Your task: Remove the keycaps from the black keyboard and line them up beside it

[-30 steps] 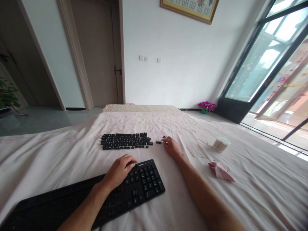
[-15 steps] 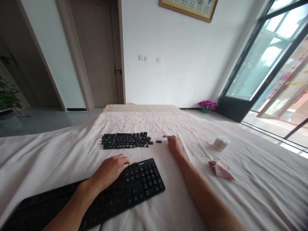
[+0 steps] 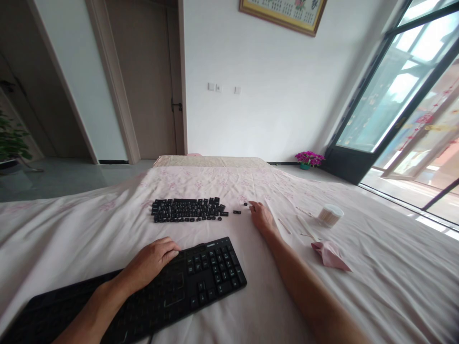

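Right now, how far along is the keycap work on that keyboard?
Done: many keycaps are off, laid out in rows on the sheet. The keyboard still carries its numpad caps; its left part is too dark to judge. In hand: the right hand reaches to a loose keycap beyond the rows; the left hand rests on the keyboard. Cotton swabs wait, unused.

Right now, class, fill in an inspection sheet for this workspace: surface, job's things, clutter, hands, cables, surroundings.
Surface: pink floral sheet, wrinkled.
Job's things: black keyboard near the person; loose keycaps laid in rows beyond it; two stray keycaps to their right.
Clutter: cotton swab tub, scattered swabs, pink cloth.
Hands: left hand rests on the keyboard; right hand reaches to the stray keycaps, grip unclear.
Cables: nothing seen clearly.
Surroundings: door, framed picture, flowers, glass doors.
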Available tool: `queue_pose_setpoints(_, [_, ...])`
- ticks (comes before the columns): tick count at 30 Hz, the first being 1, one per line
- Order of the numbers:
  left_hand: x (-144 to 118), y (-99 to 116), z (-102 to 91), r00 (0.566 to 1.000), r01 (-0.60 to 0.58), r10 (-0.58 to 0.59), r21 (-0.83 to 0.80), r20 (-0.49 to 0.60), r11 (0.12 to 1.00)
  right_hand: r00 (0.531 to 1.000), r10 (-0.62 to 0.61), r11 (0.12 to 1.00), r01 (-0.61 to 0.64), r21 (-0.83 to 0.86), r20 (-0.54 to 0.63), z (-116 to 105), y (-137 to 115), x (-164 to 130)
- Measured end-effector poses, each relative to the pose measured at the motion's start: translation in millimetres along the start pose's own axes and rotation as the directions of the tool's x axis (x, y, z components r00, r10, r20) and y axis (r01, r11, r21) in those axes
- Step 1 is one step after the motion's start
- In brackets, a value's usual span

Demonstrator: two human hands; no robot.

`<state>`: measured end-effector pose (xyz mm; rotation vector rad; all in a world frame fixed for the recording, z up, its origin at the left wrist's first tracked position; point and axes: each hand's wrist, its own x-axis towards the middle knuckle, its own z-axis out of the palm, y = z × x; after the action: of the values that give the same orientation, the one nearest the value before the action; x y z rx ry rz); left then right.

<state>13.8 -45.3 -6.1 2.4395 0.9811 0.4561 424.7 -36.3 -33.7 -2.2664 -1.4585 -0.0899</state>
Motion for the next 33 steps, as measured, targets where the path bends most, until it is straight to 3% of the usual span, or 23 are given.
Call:
queue_pose_setpoints(7, [-2,-1,0.7,1.0,0.003,-0.003,-0.016,-0.027,1.0,0.995,-0.062,0.998,0.061,0.011,0.083,-2,-9,16])
queue_pose_setpoints(14, [-3,0,-1.6,0.999,-0.008,0.008,-0.008,-0.032,1.0,0.991,-0.093,0.996,0.09,0.028,0.092,5,-9,31])
queue_pose_setpoints(33, [-1,-2,1.8,1.0,0.019,-0.02,-0.054,-0.024,0.998,0.976,-0.198,0.975,0.187,0.121,0.089,-7,2,3])
